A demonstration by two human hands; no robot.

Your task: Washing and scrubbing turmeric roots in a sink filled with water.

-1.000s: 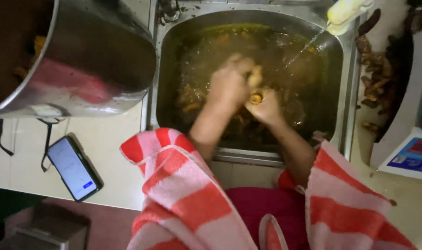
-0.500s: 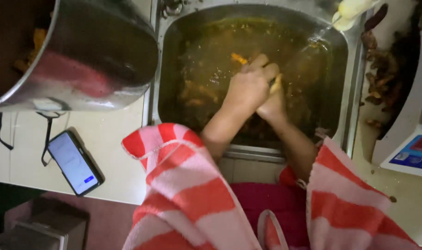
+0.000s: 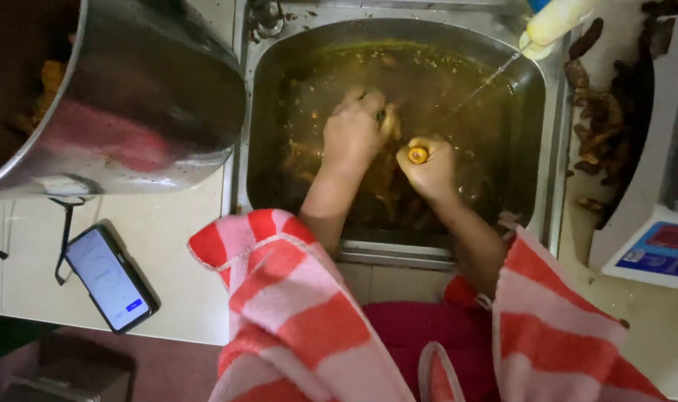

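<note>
Both my hands are down in a steel sink (image 3: 551, 186) full of murky brown-green water with root pieces. My right hand (image 3: 430, 170) is closed around a small orange root piece (image 3: 418, 155), whose cut end shows at the top of the fist. My left hand (image 3: 356, 130) is curled just beside it, gripping something dark that I cannot make out. A thin stream of water (image 3: 488, 78) falls into the sink from a pale yellow tap spout (image 3: 555, 22) at the upper right. Red-and-white striped sleeves cover my arms.
A large steel pot (image 3: 130, 112) holding orange pieces stands on the counter left of the sink. A phone (image 3: 110, 278) with a lit screen lies near the counter's front edge, beside a black cable. Dark brown roots (image 3: 603, 126) are piled right of the sink, next to a scale (image 3: 663, 249).
My hands have shifted within the sink and parted slightly. The orange piece now shows at the top of my right fist. The view has drifted a little.
</note>
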